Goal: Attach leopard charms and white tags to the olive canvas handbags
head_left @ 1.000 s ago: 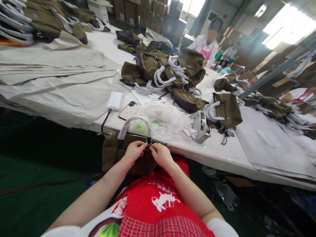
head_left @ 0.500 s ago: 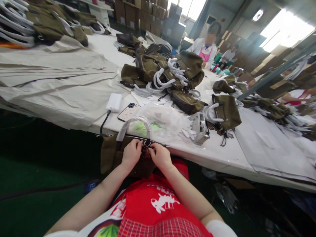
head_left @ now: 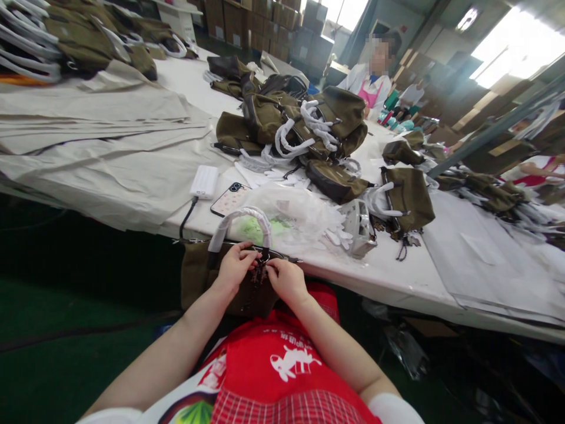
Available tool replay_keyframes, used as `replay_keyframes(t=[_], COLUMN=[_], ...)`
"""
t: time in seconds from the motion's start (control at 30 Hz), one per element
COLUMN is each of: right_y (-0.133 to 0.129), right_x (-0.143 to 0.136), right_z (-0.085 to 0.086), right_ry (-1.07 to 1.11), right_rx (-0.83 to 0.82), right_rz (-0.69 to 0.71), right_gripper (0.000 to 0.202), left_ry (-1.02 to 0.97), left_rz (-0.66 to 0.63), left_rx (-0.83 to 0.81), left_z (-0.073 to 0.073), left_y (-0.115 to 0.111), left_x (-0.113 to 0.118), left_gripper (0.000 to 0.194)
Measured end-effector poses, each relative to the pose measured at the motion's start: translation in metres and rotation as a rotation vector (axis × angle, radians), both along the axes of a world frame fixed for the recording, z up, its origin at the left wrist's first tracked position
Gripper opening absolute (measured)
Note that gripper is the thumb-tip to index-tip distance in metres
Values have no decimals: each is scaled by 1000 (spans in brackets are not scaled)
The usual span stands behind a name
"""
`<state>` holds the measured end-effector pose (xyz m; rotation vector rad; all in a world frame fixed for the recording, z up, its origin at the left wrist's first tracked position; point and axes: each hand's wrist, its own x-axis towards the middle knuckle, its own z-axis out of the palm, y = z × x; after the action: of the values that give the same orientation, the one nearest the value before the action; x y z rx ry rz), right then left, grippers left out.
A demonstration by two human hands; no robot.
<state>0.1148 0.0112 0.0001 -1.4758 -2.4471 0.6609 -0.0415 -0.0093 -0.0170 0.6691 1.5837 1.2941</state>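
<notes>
On white table — piled bags | behind: cartons | left grip, right grip: pinching dark charm

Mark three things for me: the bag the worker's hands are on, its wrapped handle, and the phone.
Bag [head_left: 195,275]: head view, on its olive side, toward the picture's left.
Wrapped handle [head_left: 247,212]: head view, near the top of its arch.
Phone [head_left: 229,198]: head view, middle of its patterned back.
</notes>
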Motion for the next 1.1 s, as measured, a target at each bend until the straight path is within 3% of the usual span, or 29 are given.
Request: replay_keyframes(t=[0.07, 0.2, 0.33, 0.4, 0.53, 0.73, 0.87, 0.97, 1.1], right_y=[0, -1, -1, -1, -1, -1, -2, -2, -2], right_x=[0, 0, 0, 0, -1, -1, 0, 1, 1], right_z=[0, 0, 0, -1, -2, 2, 2, -1, -4], right_ry=[6, 27, 39, 32, 23, 28, 33, 31, 30], right_rx=[-2, 7, 11, 10, 10, 3, 5, 11, 18], right_rz=[0, -11, -17, -19, -20, -20, -24, -24, -22], right_gripper=[22, 21, 21, 20, 20, 20, 21, 20, 20], left_ry=[38, 138, 621, 750, 732, 672, 881, 1066, 1075], left_rz=[-10, -47, -169, -269, -368, -337, -285, -315, -399], left_rx=[-10, 3, -18, -65, -76, -60, -39, -73, -161], left_z=[1, 3, 6, 6, 0, -7, 1, 10, 15], left_y=[-2, -6, -12, -13, -11, -10, -16, -19, -19], left_x=[-2, -4, -9, -11, -11, -6, -7, -11, -14], left_gripper=[41, 27, 21, 20, 18, 20, 22, 25, 36])
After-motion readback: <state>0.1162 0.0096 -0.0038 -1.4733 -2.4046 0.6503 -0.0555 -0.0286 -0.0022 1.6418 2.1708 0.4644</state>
